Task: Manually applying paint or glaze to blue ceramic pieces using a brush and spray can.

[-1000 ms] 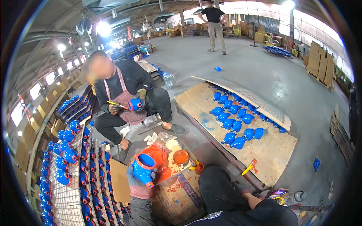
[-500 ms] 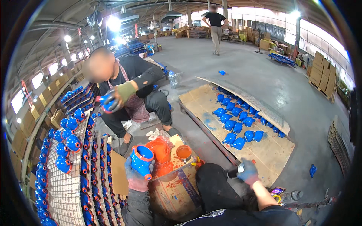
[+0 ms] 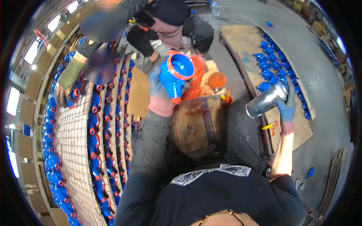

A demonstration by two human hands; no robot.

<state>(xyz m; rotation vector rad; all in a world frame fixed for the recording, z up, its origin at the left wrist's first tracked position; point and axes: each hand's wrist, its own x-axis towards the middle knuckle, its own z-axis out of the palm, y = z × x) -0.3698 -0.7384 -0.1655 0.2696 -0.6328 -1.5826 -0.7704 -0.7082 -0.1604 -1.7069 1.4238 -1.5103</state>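
My left hand (image 3: 160,92), in a grey and pink glove, is closed around a blue funnel-shaped casting (image 3: 171,83). The casting's wide round mouth tilts up and has an orange rim; its narrow end, also orange, points down toward me. Away to the right, my right hand (image 3: 287,107) wears a blue-stained glove and grips a shiny silver metal cylinder (image 3: 266,101), held slantwise above the low board. Just beyond the casting lie orange-smeared plastic (image 3: 196,77) and a cup of orange paint (image 3: 217,80), by the cardboard box (image 3: 194,126) before my knees.
At left, stacked mesh racks (image 3: 71,139) carry rows of blue castings with orange ends. A co-worker's gloved hand (image 3: 66,88) reaches to a casting there. On the right, a low cardboard-covered board (image 3: 239,41) bears several blue castings. A yellow-handled tool (image 3: 268,127) lies by its edge.
My view has tipped downward. My right hand has come up with the silver cylinder, now plainly visible. The casting's mouth has turned rightward. The co-worker has leaned over to the left rack.
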